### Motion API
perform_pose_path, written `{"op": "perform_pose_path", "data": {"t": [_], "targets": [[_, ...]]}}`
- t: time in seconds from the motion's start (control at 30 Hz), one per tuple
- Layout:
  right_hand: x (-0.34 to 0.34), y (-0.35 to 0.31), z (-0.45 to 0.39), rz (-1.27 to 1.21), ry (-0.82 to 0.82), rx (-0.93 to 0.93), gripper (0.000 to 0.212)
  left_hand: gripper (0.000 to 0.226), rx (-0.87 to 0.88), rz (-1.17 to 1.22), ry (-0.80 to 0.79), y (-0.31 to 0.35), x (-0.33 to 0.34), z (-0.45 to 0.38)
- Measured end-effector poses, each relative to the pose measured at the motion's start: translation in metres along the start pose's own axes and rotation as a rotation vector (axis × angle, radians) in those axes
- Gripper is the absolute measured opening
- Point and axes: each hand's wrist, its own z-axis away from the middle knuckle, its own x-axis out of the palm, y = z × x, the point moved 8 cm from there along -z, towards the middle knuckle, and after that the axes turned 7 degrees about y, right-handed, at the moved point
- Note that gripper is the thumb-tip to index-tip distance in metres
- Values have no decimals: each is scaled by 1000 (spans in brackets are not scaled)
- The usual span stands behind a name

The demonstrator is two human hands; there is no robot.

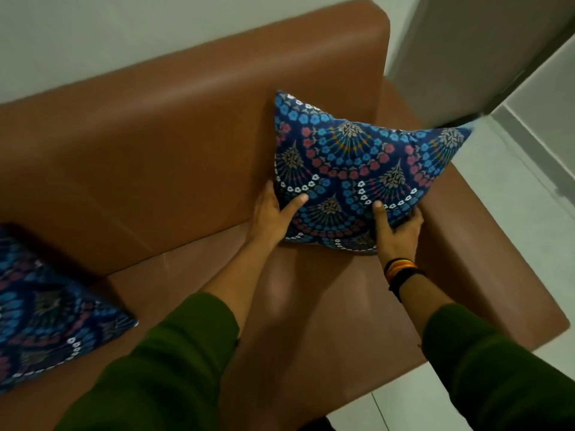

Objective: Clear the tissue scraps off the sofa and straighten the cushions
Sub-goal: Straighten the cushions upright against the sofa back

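A blue patterned cushion (357, 169) stands upright in the right corner of the brown leather sofa (155, 150), leaning on the backrest and the right armrest. My left hand (273, 213) grips its lower left edge, thumb on the front. My right hand (398, 225) grips its lower right corner, thumb pressed on the front. A second cushion of the same pattern (46, 321) lies flat on the seat at the far left, partly cut off by the frame edge. No tissue scraps show on the sofa.
The right armrest (482, 259) runs beside the held cushion. Pale floor tiles (513, 197) lie to the right of the sofa. A white wall (93, 42) stands behind the backrest. Bare seat leather shows between the two cushions.
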Motion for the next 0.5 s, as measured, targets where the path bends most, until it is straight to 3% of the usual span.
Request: {"op": "perform_pose_path", "data": {"t": [0.23,0.37,0.5], "targets": [[18,-22,-18,-81,-121,-29,95,89,-11,116,141,-2,0,7],[34,-53,22,-60,-257,-121,88,62,-73,163,243,-28,-38,51],[81,-65,56,-11,-400,-171,80,71,-161,148,311,-74,-78,80]]}}
